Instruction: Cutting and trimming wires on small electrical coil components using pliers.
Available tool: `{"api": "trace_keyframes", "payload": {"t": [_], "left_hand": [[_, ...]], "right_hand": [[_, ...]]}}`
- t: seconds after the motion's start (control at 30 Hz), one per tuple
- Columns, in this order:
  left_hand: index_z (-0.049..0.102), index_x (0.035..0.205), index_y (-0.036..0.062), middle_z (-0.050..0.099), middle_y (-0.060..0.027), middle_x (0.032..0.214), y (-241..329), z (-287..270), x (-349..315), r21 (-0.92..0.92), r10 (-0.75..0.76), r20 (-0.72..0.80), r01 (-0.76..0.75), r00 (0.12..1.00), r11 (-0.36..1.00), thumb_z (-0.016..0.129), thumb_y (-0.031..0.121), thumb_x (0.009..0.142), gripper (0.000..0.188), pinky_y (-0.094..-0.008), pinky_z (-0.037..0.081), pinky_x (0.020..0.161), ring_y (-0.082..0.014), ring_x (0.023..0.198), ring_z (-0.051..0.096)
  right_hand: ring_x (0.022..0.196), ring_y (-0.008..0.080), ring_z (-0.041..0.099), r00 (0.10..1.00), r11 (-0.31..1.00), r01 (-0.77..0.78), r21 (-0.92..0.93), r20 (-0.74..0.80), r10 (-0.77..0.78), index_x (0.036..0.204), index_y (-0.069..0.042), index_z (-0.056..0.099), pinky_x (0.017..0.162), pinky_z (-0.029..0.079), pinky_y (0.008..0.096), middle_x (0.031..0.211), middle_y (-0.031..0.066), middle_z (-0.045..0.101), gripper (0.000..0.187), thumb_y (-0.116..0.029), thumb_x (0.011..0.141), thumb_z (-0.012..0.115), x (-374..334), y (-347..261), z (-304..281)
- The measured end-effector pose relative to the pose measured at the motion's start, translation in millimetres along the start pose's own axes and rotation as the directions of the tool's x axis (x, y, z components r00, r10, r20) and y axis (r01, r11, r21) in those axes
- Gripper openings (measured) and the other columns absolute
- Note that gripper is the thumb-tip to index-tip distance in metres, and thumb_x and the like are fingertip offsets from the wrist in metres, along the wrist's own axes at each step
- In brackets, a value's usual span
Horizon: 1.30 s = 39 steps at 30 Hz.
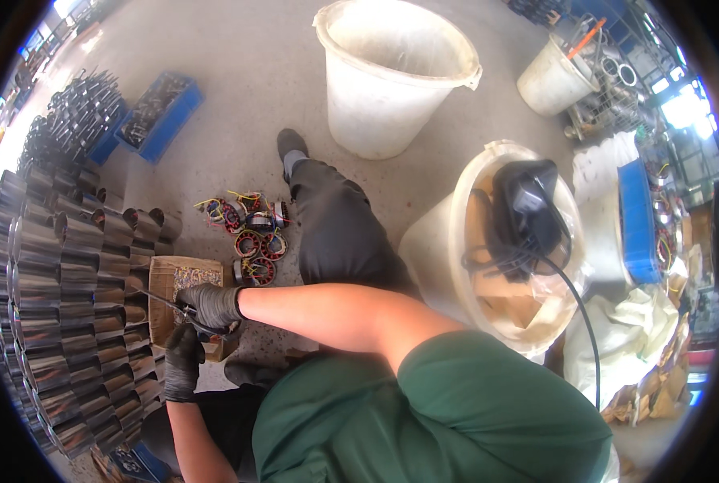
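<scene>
Both my hands wear dark grey gloves and meet low on the left, over an open cardboard box (160, 320) with many small multicoloured bits in it. My right hand (213, 304) is closed around a thin dark rod (157, 299) that sticks out toward the stacked metal tubes. Just below it, my left hand (184, 354) has its fingers curled, and what they grip is hidden. A dark curved piece (210, 328) shows between the two hands; its kind is unclear. Beyond the box lie several ring-shaped motor stators (248, 243) with red windings and coloured wires.
Stacked shiny metal tubes (86, 278) rise along the left. Blue bins (170, 121) of metal parts stand farther off. One white bucket (367, 105) is ahead; another (436, 233) at my right bears a black device (528, 205) with a cable. My outstretched leg (339, 221) crosses the floor.
</scene>
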<state>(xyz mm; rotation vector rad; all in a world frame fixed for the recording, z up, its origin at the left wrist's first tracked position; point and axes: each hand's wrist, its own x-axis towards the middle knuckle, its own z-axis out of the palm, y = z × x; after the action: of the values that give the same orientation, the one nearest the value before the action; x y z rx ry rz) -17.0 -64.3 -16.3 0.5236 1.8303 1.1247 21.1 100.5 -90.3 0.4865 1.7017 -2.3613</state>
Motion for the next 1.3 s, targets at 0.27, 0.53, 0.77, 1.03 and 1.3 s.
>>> {"api": "trace_keyframes", "payload": {"t": [0.27,0.53,0.77,1.03,1.3], "left_hand": [[0.061,0.093,0.0056,0.054,0.0013,0.068,-1.9,3.6,-8.1,-0.071,-0.009,-0.077,0.003,0.997,0.997,0.06,0.025,0.09,0.02,-0.0223,0.032,0.045,-0.0057,0.05,0.042],[0.056,0.084,0.0106,0.045,0.0048,0.064,-23.6,-28.0,-19.8,-0.115,0.114,-0.277,-0.151,0.954,0.982,0.057,0.021,0.092,0.012,-0.0213,0.032,0.044,-0.0046,0.05,0.039],[0.058,0.092,0.0081,0.048,0.0024,0.067,-14.4,-26.8,-19.6,-0.498,-0.131,-0.349,-0.065,0.928,0.865,0.059,0.016,0.086,0.01,-0.0228,0.035,0.05,-0.0076,0.056,0.043],[0.057,0.101,0.002,0.059,-0.0028,0.087,-20.6,-33.4,-8.7,-0.61,-0.111,-0.465,-0.227,0.878,0.759,0.064,0.007,0.085,0.018,-0.026,0.049,0.068,-0.0112,0.075,0.057],[0.054,0.105,-0.002,0.061,-0.008,0.091,-22.3,-36.2,-5.1,-0.467,-0.077,-0.462,-0.169,0.883,0.868,0.062,0.009,0.089,0.021,-0.0272,0.053,0.066,-0.0143,0.076,0.06]], "right_hand": [[0.072,0.0241,0.066,0.982,0.907,0.129,-0.402,-0.077,-0.174,0.094,-0.005,0.067,0.063,0.051,0.0376,0.079,0.0129,0.069,0.023,-0.006,0.072,0.071,-37.7,-30.0,-6.5],[0.062,0.0141,0.061,0.999,0.95,0.021,0.311,-0.046,-0.007,0.097,-0.007,0.06,0.054,0.049,0.0276,0.07,0.0048,0.062,0.02,-0.013,0.08,0.07,-30.4,-27.0,3.3],[0.077,0.0151,0.066,0.986,0.794,-0.137,0.593,0.16,0.051,0.125,-0.005,0.047,0.067,0.057,0.0281,0.095,0.0068,0.066,0.045,-0.014,0.086,0.067,-49.4,-8.0,-15.4],[0.062,0.0093,0.058,0.956,0.954,-0.263,0.146,0.171,0.237,0.111,-0.011,0.06,0.051,0.048,0.0255,0.075,-0.0008,0.06,0.032,-0.024,0.084,0.071,-73.3,-43.3,21.8],[0.055,0.0084,0.057,0.932,0.903,-0.332,0.271,0.242,0.27,0.114,-0.012,0.059,0.046,0.046,0.0237,0.07,-0.0014,0.059,0.038,-0.026,0.082,0.074,-59.6,-31.6,30.4]]}}
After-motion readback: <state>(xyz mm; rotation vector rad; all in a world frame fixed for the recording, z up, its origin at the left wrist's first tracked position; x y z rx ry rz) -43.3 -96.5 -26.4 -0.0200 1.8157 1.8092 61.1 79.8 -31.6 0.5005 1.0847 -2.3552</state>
